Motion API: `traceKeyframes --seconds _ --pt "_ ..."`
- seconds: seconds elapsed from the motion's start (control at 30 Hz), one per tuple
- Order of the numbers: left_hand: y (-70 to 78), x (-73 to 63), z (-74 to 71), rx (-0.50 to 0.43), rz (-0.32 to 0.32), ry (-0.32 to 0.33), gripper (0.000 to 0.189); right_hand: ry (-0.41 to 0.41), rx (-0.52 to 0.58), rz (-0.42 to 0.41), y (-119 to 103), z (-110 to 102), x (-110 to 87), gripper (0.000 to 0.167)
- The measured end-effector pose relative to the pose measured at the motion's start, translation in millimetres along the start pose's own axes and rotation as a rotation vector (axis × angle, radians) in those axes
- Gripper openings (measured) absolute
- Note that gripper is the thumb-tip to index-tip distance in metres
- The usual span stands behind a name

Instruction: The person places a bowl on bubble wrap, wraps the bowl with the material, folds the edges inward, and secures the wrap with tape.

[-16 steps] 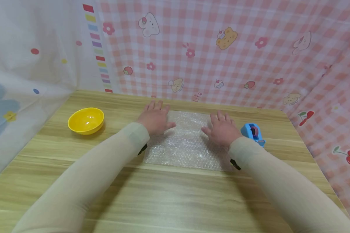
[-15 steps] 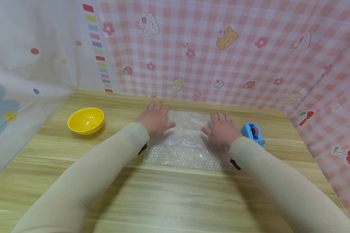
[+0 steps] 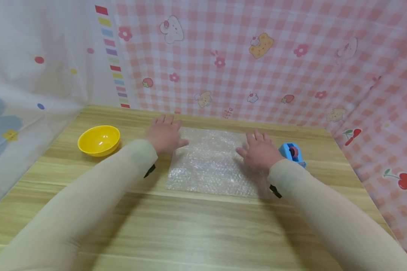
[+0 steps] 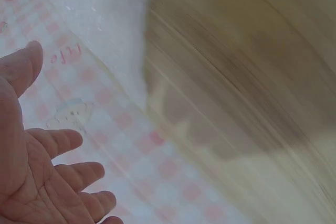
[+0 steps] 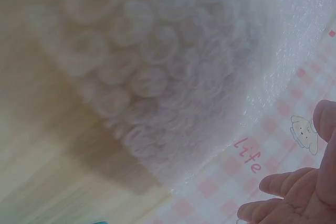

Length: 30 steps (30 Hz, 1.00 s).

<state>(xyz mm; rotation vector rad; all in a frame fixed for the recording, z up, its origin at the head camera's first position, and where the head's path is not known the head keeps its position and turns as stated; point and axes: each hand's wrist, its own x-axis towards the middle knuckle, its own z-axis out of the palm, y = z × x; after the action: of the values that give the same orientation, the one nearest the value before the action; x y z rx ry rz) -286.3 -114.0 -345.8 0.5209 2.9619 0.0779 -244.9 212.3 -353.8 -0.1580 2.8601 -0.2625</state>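
Note:
A sheet of clear bubble wrap (image 3: 207,162) lies flat on the wooden table. My left hand (image 3: 165,135) hovers by its left edge, fingers spread and nothing held; the left wrist view shows the bare palm (image 4: 42,182) raised off the tabletop. Over the sheet's right part is my right hand (image 3: 260,151), its fingers straight and spread. In the right wrist view that hand (image 5: 299,192) holds nothing, and the bubble wrap (image 5: 152,77) fills much of the picture up close.
A yellow bowl (image 3: 99,141) stands at the left. A blue tape dispenser (image 3: 292,153) sits just right of my right hand. Behind the table (image 3: 190,229) hangs a pink checked cloth (image 3: 230,49), with a white one (image 3: 54,30) on the left.
My left hand has moved left, from over the bubble wrap to its left edge, uncovering more of the sheet. The right hand has barely moved. The head view has shifted slightly.

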Motion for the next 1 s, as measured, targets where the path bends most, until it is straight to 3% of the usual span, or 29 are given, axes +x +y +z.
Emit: traceKeyframes --seconds 0.33,0.6,0.8,0.9,1.0 --pt "-50.0 -51.8 -18.6 0.057 -0.113 -0.013 0.084 0.016 -0.090 -0.056 17 -1 -3.2 0.084" --pt "-83.6 -81.8 -21.8 0.028 -0.177 -0.043 0.088 0.000 -0.053 -0.044 25 0 -6.0 0.085" --pt "-97.2 -96.7 -20.7 0.065 -0.206 -0.096 0.092 0.007 -0.060 -0.049 27 3 -4.2 0.085" --pt "-100.1 -103.1 -19.9 0.081 -0.205 -0.110 0.081 0.005 -0.055 -0.042 29 3 -3.0 0.086" --pt "-100.8 -106.7 -19.2 0.051 -0.233 -0.167 0.068 -0.005 -0.045 -0.036 30 4 -2.2 0.087"
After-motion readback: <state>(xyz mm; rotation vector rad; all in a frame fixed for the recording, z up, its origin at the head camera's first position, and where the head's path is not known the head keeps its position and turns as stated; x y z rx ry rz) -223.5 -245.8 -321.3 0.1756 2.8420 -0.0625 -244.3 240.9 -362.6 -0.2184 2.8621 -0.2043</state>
